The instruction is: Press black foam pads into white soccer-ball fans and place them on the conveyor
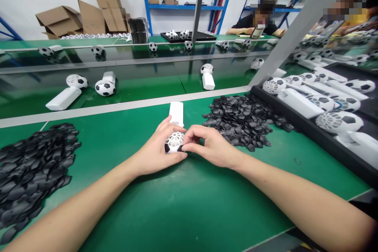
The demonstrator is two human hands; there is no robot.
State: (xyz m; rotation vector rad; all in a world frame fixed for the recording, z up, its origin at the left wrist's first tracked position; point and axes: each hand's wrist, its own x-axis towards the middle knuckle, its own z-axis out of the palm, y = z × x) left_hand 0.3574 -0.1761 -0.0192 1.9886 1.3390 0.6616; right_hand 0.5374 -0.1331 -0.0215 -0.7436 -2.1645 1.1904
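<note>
In front of me is a white device with a soccer-ball head, its top an open lattice and black patches low on its sides. Its flat white handle points away from me. My left hand is closed around the left side of the ball, fingers over the far side and thumb along the near side. At the ball's right edge, my right hand pinches with thumb and fingertips together, beside a black patch. Whether that patch is between the fingertips or fixed in the ball, I cannot tell.
Piles of small black pieces lie left and right on the green table. A black tray at right holds several similar devices. Beyond a pale rail, more devices lie on a green belt. A co-worker sits opposite.
</note>
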